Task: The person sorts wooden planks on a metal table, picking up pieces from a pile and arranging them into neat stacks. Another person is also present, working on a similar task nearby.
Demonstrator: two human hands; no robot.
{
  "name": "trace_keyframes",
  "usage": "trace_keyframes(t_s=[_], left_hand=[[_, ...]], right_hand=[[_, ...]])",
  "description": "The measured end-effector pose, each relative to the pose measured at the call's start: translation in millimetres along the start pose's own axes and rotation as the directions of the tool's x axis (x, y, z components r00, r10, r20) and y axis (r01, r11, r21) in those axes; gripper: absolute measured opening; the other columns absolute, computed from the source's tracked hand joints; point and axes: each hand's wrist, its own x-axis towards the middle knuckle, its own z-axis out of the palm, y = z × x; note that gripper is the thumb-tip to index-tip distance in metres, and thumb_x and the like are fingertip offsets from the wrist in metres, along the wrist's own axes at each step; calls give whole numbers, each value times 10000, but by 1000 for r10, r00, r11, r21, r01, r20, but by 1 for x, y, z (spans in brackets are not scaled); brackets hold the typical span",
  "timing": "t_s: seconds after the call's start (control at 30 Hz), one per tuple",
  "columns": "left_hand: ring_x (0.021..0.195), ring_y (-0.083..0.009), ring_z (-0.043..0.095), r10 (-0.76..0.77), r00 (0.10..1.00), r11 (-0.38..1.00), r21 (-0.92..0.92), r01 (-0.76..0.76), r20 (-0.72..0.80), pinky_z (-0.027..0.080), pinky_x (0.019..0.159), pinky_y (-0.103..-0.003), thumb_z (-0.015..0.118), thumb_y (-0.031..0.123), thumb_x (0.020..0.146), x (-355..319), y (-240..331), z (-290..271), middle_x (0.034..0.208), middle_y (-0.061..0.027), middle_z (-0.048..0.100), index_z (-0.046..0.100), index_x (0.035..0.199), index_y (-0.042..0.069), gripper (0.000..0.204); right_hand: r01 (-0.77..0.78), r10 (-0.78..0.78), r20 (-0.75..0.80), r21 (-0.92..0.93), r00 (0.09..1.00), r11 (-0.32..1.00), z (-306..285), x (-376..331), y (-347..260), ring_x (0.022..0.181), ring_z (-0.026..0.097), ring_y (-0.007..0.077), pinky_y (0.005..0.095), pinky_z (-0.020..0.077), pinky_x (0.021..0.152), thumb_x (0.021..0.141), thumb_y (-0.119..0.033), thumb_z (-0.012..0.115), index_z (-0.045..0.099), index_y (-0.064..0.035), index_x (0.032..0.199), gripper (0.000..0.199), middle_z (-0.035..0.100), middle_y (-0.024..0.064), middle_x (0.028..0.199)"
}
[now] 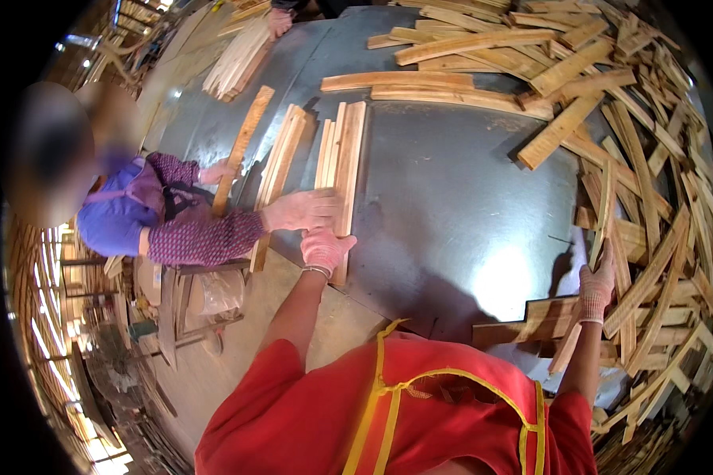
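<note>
My left hand (325, 248), in a pink knit glove, is closed over a stack of pale wooden strips (351, 150) near its close end, thumb toward the right. Just beyond it, a co-worker's gloved hand (303, 210) lies across the same stack. At the right, my right hand (597, 283) grips the near end of a wooden strip (605, 207) that leans among a jumbled pile of strips (650, 182). Its fingertips are partly hidden. The co-worker's other hand (218, 171) touches a single brown strip (244, 146).
A grey metal tabletop (444, 190) lies before me. Another bundle of strips (277, 158) sits left of my stack. Farther off, another person's hand (279, 22) touches a bundle (239, 59). Loose strips (483, 47) cover the far right, and short boards (531, 321) lie near my right arm.
</note>
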Motion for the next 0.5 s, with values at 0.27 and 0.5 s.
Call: trace_keyframes(t_s=[0.27, 0.5], left_hand=[[1403, -377, 533, 120, 904, 969, -150, -197, -410, 466, 1135, -452, 736, 342, 810, 13, -64, 31, 1613, -212, 445, 497, 1506, 37, 796], [1243, -406, 624, 581, 710, 750, -77, -657, -398, 518, 1016, -534, 806, 450, 816, -80, -27, 30, 1328, -178, 626, 569, 1438, 77, 762]], right_hand=[[-261, -138, 297, 938, 945, 228, 112, -65, -155, 982, 625, 180, 309, 589, 805, 899, 44, 528, 362, -98, 1640, 772, 608, 106, 1217], [-245, -121, 408, 732, 905, 636, 239, -165, -228, 870, 651, 261, 404, 552, 807, 948, -161, 674, 437, -92, 1496, 601, 649, 141, 950]])
